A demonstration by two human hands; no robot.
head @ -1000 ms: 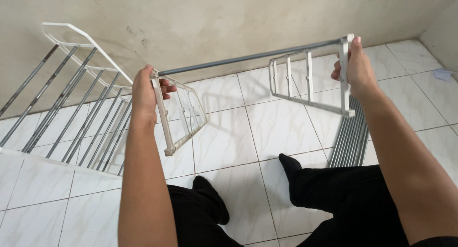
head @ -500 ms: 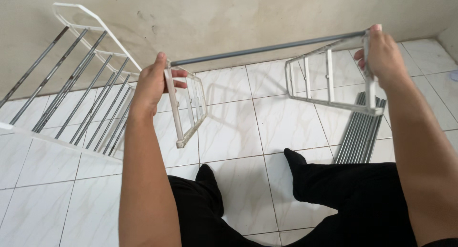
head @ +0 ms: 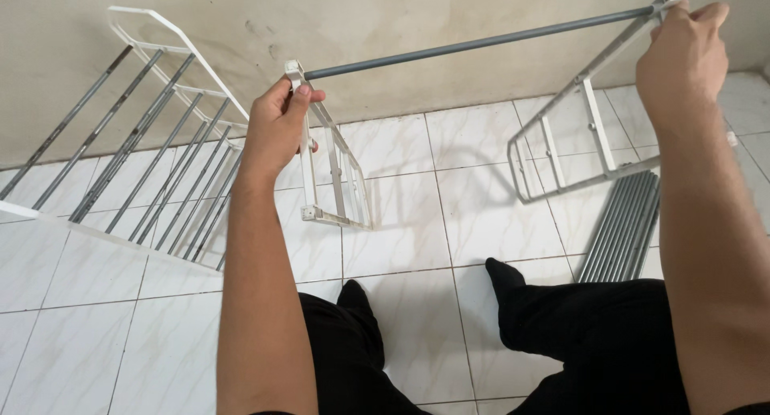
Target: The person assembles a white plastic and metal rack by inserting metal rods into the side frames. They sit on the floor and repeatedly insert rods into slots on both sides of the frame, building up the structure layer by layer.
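1. Room: white marbled tile floor, stained beige wall behind. The person sits on the floor in black trousers, legs stretched toward the wall.
2. Left hand: grip clamped on the top corner of the left frame, thumb over the corner cap, fingers wrapped behind the upright. Judged: held at the corner to keep the joint with the rod steady.
3. Right hand: grip closed over the top corner of the right frame, fingers curled on the upper rail. The rod end is hidden under the hand, so I cannot tell whether it is fully seated.
4. Rod: grey, spans between the two top corners, raised in the air in front of the wall, right end higher than the left. Judged: both hands up and well apart because the rod sets the spacing.
5. Both frames hang from the grips, lower ends off or just above the floor; I cannot tell which. The left one is seen near edge-on, the right one is tilted with its face showing.
6. Bundle: spare grey rods flat on the floor by the right leg, just under the right frame. Judged: kept within reach.
7. Rack: white-framed panel with grey bars, leaning on the wall at left, apart from both hands.
8. Counts: 2 hands, 2 frames, 1 rod held, 1 bundle (about six or seven rods, exact count unclear), 1 rack (about eight bars, some overlapping).
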